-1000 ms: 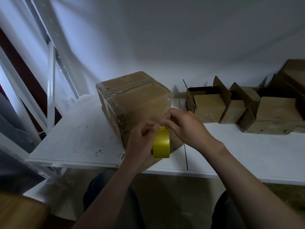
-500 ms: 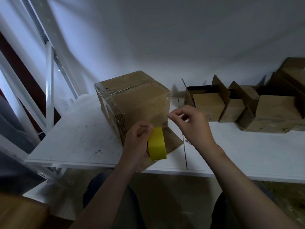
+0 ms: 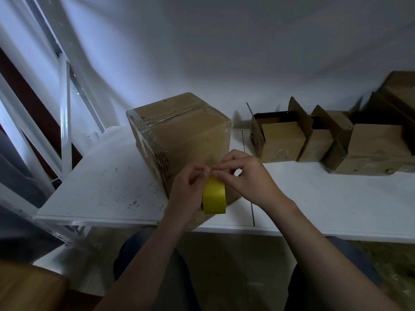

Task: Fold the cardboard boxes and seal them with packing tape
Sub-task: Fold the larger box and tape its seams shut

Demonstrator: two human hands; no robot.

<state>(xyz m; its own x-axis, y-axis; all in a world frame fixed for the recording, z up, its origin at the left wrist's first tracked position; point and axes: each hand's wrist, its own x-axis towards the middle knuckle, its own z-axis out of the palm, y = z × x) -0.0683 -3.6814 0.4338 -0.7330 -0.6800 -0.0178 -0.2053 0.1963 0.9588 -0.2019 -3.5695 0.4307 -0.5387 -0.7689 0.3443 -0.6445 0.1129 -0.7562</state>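
The scuffed white table (image 3: 101, 187) carries the closed brown cardboard box (image 3: 186, 135), which is wrapped in shiny clear tape along its top and left edges; it looks light and stiff, yet its walls would likely dent under a hard squeeze, so it is best held by 2 opposite faces or pressed flat from above. Just in front of that box the left hand (image 3: 188, 189) grips the yellow roll of packing tape (image 3: 214, 196), which stands upright; the roll seems rigid and light, its film thin, sticky and prone to folding on itself. The right hand (image 3: 249, 178), meeting the left at the fingertips, pinches at the roll's top edge, probably the loose end; whether any film is lifted I cannot tell. To the right of the box stand open brown cardboard boxes (image 3: 280, 140), flaps up and unsealed.
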